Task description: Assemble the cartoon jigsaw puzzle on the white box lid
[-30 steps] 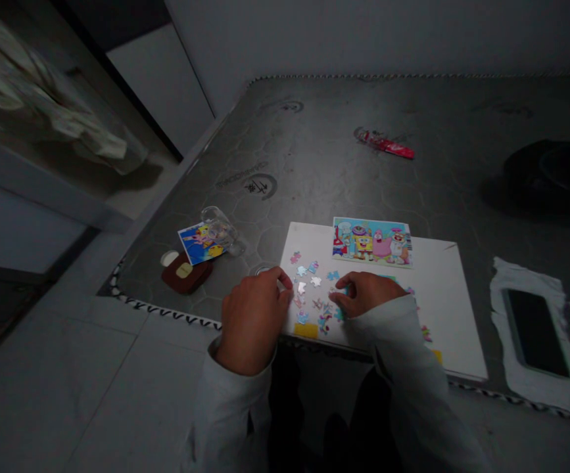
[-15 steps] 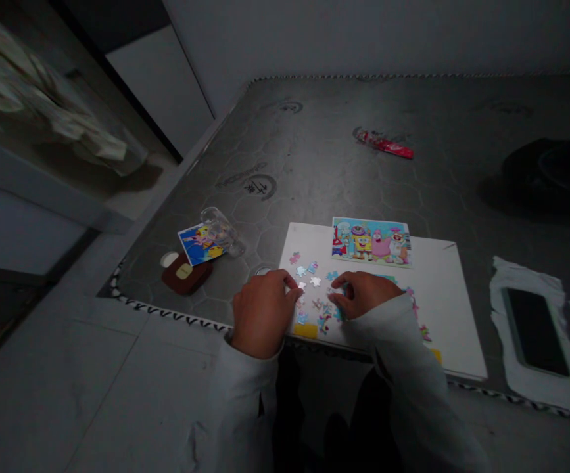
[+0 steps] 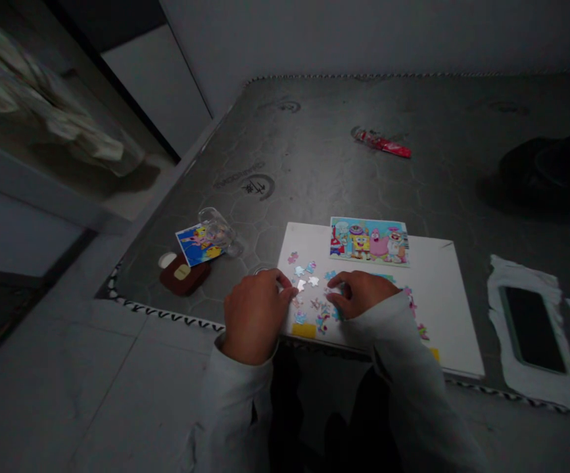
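A white board [image 3: 445,295] lies at the front edge of the table, with several loose jigsaw puzzle pieces [image 3: 313,281] scattered over its left half. My left hand [image 3: 255,315] rests at the board's left edge, fingers curled, thumb and forefinger close together beside the pieces; anything between them is hidden. Over the middle of the board, my right hand [image 3: 362,292] pinches a small pale puzzle piece [image 3: 329,292] between thumb and forefinger. Behind that hand lies a colourful cartoon picture card [image 3: 369,242]. Other joined-looking pieces [image 3: 410,299] show partly past my right wrist.
Left of the board are a brown case [image 3: 183,274], a second cartoon card [image 3: 198,244] and a clear plastic container [image 3: 219,230]. A phone [image 3: 532,328] lies on white paper at right. A red wrapper [image 3: 386,144] and a dark object [image 3: 551,174] lie farther back.
My left hand has shifted slightly left, away from the pieces. My right hand stays nearly in place with its pinch. The whole view has drifted a little.
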`<state>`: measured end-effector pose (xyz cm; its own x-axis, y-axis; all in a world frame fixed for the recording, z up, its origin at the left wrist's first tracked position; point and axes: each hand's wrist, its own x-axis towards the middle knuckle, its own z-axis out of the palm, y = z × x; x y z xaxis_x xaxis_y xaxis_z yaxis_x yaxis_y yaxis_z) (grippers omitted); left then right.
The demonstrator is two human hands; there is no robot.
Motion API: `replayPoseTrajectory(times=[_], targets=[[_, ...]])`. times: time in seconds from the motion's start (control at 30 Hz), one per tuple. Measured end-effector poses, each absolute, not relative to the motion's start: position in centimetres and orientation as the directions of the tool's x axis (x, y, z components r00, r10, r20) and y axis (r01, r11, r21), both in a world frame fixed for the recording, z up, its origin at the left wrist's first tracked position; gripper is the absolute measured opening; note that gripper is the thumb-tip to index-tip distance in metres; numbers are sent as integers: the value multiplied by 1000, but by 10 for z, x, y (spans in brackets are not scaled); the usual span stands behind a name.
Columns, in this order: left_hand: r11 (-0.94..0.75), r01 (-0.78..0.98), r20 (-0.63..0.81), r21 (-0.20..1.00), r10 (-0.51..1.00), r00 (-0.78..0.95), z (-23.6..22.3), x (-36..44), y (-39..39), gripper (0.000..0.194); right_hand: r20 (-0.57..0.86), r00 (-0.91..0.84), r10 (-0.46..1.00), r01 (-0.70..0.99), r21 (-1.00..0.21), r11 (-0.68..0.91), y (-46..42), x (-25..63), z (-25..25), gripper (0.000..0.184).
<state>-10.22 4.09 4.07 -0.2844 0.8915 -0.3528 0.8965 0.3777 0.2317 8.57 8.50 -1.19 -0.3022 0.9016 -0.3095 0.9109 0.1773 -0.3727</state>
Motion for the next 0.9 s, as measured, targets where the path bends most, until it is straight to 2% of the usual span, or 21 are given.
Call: replayPoseTrajectory(times=[0.23,0.4,0.6,0.9], targets=[[357,903,-331,240,904,-270,41,-102,41,16,-387,-251,887,944,-302,135,80,76,8,24],[361,902,-341,236,900,-271,40,-103,41,16,-360,-259,896,942,-299,152,79,75,9,24],[350,903,-336,248,906,-258,40,-103,41,17,-401,-237,885,950,-284,126,80,73,8,23],[357,902,-328,241,905,-271,39,-103,42,17,-394,-242,887,941,-319,116,82,74,7,22]])
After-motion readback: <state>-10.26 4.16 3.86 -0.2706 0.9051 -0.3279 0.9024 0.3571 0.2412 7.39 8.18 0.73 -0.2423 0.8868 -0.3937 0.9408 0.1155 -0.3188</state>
